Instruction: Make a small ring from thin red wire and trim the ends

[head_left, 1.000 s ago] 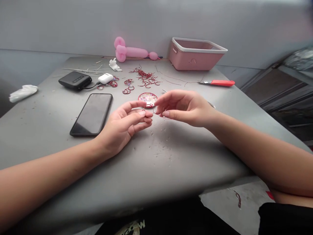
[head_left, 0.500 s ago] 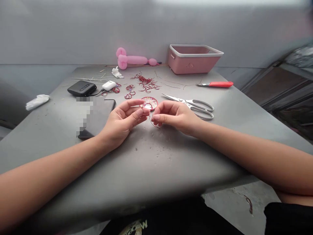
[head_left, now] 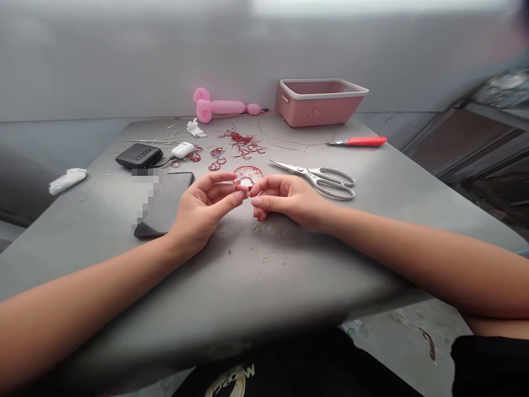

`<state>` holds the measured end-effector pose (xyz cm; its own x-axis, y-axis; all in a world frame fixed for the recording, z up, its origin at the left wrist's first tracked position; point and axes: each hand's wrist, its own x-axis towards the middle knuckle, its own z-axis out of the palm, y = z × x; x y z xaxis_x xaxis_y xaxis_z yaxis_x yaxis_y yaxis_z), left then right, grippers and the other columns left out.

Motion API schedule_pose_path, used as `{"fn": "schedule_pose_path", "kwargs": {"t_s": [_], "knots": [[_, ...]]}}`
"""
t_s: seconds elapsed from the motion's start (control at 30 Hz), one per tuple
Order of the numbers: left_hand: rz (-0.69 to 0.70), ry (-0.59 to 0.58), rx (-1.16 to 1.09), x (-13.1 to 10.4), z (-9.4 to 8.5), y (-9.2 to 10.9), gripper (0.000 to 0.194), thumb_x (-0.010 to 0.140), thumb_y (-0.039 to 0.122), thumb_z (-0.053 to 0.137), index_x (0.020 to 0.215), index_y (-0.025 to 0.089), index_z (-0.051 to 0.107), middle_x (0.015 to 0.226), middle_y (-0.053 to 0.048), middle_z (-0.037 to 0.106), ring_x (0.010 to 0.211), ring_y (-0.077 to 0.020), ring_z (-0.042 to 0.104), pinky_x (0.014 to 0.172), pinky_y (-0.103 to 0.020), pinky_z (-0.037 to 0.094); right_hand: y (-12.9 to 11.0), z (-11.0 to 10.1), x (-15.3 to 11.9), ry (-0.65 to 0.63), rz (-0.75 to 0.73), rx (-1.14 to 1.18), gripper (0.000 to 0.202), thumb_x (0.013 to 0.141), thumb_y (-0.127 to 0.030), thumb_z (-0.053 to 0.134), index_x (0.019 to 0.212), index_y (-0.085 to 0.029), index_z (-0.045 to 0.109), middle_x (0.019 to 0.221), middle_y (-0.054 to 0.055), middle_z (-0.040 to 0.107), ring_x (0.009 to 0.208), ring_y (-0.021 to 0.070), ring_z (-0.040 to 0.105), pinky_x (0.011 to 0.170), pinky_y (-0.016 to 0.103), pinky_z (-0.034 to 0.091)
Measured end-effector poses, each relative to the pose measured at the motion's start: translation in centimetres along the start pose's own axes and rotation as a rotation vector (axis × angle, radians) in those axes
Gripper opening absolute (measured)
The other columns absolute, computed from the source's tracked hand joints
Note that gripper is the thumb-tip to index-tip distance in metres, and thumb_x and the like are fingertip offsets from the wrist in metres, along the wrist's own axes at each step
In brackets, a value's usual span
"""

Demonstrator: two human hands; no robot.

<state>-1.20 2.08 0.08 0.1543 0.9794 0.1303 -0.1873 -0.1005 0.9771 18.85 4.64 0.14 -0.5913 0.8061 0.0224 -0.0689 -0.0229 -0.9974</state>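
My left hand [head_left: 202, 207] pinches a thin red cord ring [head_left: 251, 183] between thumb and fingertips, with the other fingers slightly spread. Right beside it, the thumb and fingers of my right hand [head_left: 291, 199] are pressed together at the ring's edge, on what looks like the cord's loose end, mostly hidden by the fingertips. Just behind the hands lies a small round patterned dish [head_left: 257, 172] with a red rim. Several finished-looking small rings [head_left: 217, 152] and a heap of short red cord pieces [head_left: 246, 142] rest farther back.
Scissors [head_left: 316, 175] lie by my right hand, with a red-handled utility knife [head_left: 366, 141] beyond. A pink bin [head_left: 322, 110] and a pink balloon [head_left: 227, 107] stand at the wall. A dark flat tablet-like object [head_left: 165, 207], black box [head_left: 138, 156] and white case [head_left: 182, 149] are at left.
My right hand has come closer to the left fingertips. The cord tail that hung below the fingers is now out of sight. The view has shifted slightly.
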Motion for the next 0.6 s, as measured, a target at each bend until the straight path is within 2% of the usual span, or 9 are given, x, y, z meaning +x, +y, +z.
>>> {"fn": "schedule_pose_path", "kwargs": {"t_s": [0.07, 0.17, 0.3, 0.53, 0.6], "knots": [[-0.006, -0.022, 0.052, -0.01, 0.06, 0.05, 0.035, 0.076, 0.022, 0.084, 0.106, 0.021, 0.066, 0.089, 0.001, 0.076, 0.089, -0.0115, 0.071, 0.086, -0.023, 0.056, -0.01, 0.03, 0.07, 0.047, 0.003, -0.064, 0.028, 0.076, -0.031, 0.080, 0.093, -0.017, 0.063, 0.066, -0.004, 0.064, 0.061, 0.0082, 0.058, 0.059, 0.021, 0.046], [0.010, -0.075, 0.187, -0.04, 0.21, 0.12, 0.036, 0.076, 0.026, 0.083, 0.108, 0.020, 0.066, 0.087, 0.000, 0.074, 0.087, -0.0137, 0.070, 0.085, -0.027, 0.056, -0.03, 0.04, 0.06, 0.083, -0.046, -0.097, 0.024, 0.075, -0.028, 0.080, 0.087, -0.016, 0.063, 0.066, -0.004, 0.061, 0.059, 0.0067, 0.054, 0.056, 0.021, 0.042], [0.049, -0.073, 0.341, -0.20, 0.56, 0.19, 0.024, 0.079, 0.032, 0.080, 0.095, 0.017, 0.072, 0.094, -0.004, 0.075, 0.091, -0.0169, 0.069, 0.086, -0.029, 0.055, -0.09, -0.12, -0.08, 0.135, -0.124, -0.132, 0.018, 0.078, -0.027, 0.078, 0.083, -0.015, 0.064, 0.075, -0.002, 0.063, 0.065, 0.0070, 0.056, 0.061, 0.022, 0.044], [-0.014, -0.050, 0.292, -0.15, 0.42, 0.07, 0.024, 0.082, 0.038, 0.077, 0.093, 0.018, 0.069, 0.094, -0.004, 0.076, 0.092, -0.0172, 0.070, 0.089, -0.032, 0.055, -0.01, -0.37, -0.08, 0.186, -0.225, -0.060, 0.023, 0.077, -0.032, 0.081, 0.085, -0.016, 0.066, 0.082, -0.001, 0.066, 0.073, 0.0103, 0.063, 0.075, 0.027, 0.053], [-0.017, -0.041, 0.328, -0.09, 0.36, 0.05, 0.024, 0.085, 0.040, 0.074, 0.090, 0.017, 0.069, 0.092, -0.005, 0.075, 0.092, -0.0174, 0.070, 0.085, -0.030, 0.057, 0.09, -0.28, -0.06, 0.194, -0.247, -0.030, 0.025, 0.077, -0.034, 0.080, 0.086, -0.016, 0.066, 0.086, -0.001, 0.067, 0.074, 0.0103, 0.065, 0.077, 0.027, 0.054]]}}
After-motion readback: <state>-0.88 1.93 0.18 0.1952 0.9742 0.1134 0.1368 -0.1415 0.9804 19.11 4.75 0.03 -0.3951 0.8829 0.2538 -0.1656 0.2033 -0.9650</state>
